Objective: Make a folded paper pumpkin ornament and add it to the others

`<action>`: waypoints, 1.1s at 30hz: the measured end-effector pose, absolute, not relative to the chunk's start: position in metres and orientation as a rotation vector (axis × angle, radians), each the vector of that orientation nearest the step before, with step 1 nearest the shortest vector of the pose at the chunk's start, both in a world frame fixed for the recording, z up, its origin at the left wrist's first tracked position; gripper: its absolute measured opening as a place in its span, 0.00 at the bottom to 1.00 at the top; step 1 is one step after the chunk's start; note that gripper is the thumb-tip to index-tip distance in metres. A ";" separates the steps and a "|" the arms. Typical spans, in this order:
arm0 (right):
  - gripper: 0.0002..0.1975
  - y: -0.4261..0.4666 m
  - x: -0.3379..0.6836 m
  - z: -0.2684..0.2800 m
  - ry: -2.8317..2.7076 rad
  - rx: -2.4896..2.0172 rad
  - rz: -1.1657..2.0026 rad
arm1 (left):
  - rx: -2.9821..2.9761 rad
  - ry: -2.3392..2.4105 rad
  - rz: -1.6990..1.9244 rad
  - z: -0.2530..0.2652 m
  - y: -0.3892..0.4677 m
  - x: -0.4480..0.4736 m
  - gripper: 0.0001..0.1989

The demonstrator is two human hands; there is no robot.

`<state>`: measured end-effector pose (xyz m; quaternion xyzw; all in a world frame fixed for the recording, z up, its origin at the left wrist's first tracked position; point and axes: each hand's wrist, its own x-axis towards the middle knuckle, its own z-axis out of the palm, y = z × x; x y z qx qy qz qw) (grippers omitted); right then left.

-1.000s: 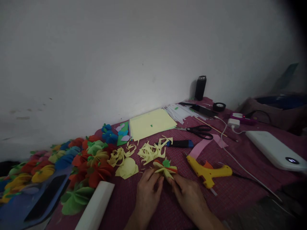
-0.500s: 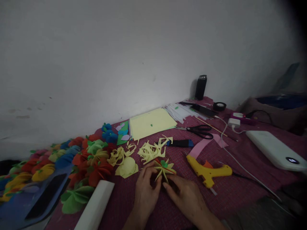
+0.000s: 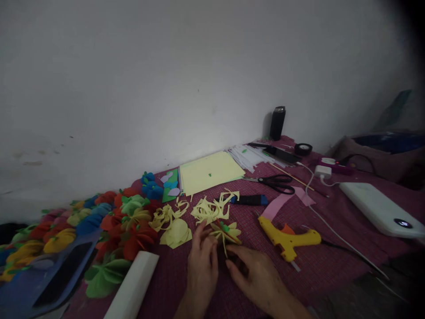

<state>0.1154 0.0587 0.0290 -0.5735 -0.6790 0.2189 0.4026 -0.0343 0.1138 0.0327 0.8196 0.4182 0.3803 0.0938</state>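
A yellow paper flower (image 3: 229, 234) with a green centre and a thin red-orange edge is in front of me, low over the table. My right hand (image 3: 255, 272) has its thumb and forefinger on the near right side of the flower, gripping its lower petals. My left hand (image 3: 202, 261) is just left of it, fingers loosely bent and apart, fingertips close to the left petals. Whether they touch cannot be made out. Behind the flower are curly yellow paper offcuts (image 3: 207, 210), and to the left lies a cut yellow paper piece (image 3: 175, 233).
A yellow hot glue gun (image 3: 288, 239) lies right of my hands. Behind are scissors (image 3: 275, 180), a dark blue-ended cutter (image 3: 249, 200) and yellow sheets (image 3: 212, 170). Colourful paper flowers (image 3: 113, 226) and a white roll (image 3: 133, 288) fill the left. A white power bank (image 3: 378, 208) sits right.
My left fingers have loosened and drawn slightly away from the petals. The flower has tilted and shifted a little, with my right hand staying at it.
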 end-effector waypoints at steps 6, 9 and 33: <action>0.15 0.059 0.116 0.032 -1.714 -1.406 0.545 | 2.449 1.199 1.090 0.036 0.111 -0.037 0.14; 0.16 0.060 0.116 0.034 -1.725 -1.376 0.535 | 2.466 1.199 1.070 0.039 0.107 -0.036 0.09; 0.09 0.059 0.118 0.015 -1.560 -1.362 0.324 | 2.438 1.305 1.152 0.023 0.119 -0.036 0.06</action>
